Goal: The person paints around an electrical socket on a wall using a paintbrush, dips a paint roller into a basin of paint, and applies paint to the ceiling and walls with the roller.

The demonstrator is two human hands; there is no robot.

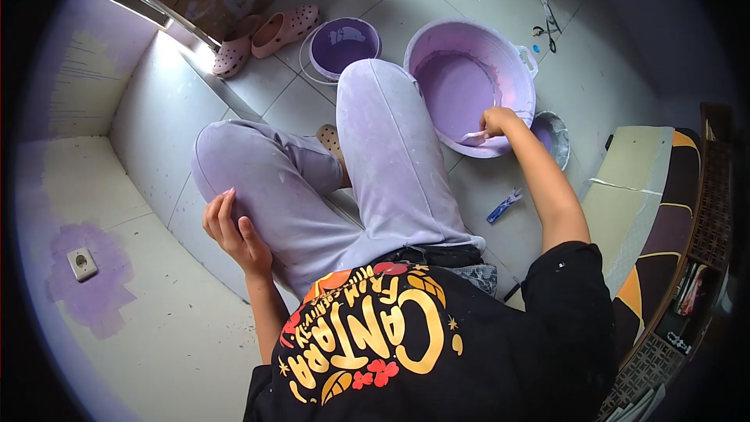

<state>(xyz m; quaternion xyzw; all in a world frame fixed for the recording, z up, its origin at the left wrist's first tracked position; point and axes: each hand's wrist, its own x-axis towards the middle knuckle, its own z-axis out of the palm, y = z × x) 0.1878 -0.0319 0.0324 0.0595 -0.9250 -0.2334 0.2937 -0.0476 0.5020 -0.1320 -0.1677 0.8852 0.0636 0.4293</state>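
Note:
My right hand (498, 121) is closed over the near rim of a large purple basin (418, 43). It grips a small, pale paint-smeared tool (473, 138), whose exact kind I cannot make out. Light purple paint (457, 94) covers the basin's bottom and streaks its inner wall. By my left thigh, my left hand (237, 234) hangs with its fingers apart and nothing in it. My trousers (398, 156) are spotted with paint.
A bucket of darker purple paint (344, 45) stands left of the basin, near pink clogs (285, 30). Scissors (547, 23) and a blue-handled tool (504, 205) lie on the tiles. A grey bowl (559, 141) sits beside the basin. At left, purple paint surrounds a wall socket (83, 264).

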